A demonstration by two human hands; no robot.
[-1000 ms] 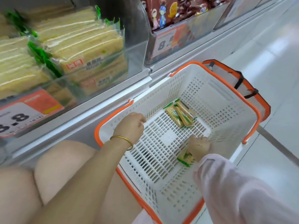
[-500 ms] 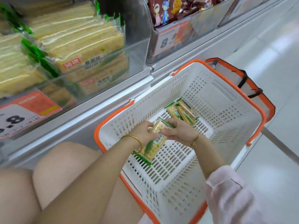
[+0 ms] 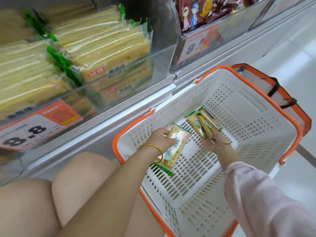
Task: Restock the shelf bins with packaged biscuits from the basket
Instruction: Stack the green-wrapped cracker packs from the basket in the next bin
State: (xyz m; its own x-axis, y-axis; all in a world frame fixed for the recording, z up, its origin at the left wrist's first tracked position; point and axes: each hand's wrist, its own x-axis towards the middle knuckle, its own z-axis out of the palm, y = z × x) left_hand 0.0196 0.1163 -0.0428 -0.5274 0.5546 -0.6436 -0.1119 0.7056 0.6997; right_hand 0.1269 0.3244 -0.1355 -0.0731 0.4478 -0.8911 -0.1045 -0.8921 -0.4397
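An orange-and-white price tag (image 3: 34,127) reading 8.8 hangs at the lower left, a second price tag (image 3: 196,45) sits below brown cartoon-printed snack packs (image 3: 205,11), and pale glossy floor tiles (image 3: 294,53) stretch away at right.

The shelf (image 3: 119,115) carries clear bins (image 3: 165,53) full of biscuit packets (image 3: 109,53); two packets (image 3: 202,123) lie in the basket (image 3: 248,106).

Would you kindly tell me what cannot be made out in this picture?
Head view only:
- Right hand: fingers hidden behind loose packets, grip unclear.
- Left price tag: cut off by left edge.
- Shelf packets: print blurred by motion.
- Packet in left hand: label too small.
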